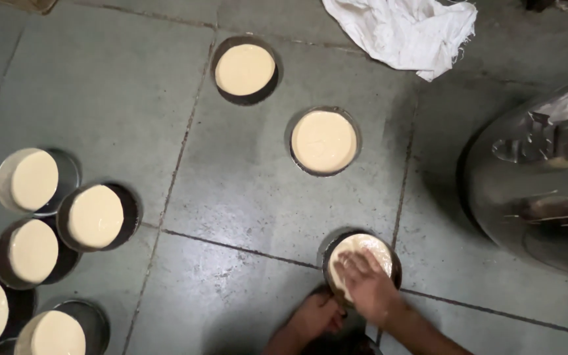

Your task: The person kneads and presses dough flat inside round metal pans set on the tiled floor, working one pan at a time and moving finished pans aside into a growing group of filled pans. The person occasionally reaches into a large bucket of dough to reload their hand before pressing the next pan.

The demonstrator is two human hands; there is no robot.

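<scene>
A round metal tin of pale batter (379, 244) stands on the grey stone floor near the bottom middle. My right hand (367, 284) lies flat inside it, fingers spread on the batter surface. At the tin's near left rim, my left hand (317, 314) grips the edge. Two more batter-filled tins stand beyond: one (324, 141) in the middle and one (244, 69) farther up.
Several filled round tins (94, 215) cluster at the left edge, some overlapping. A large steel vessel (540, 177) fills the right side. A crumpled white cloth (405, 29) lies at the top. Grout lines cross the stone floor (100, 92).
</scene>
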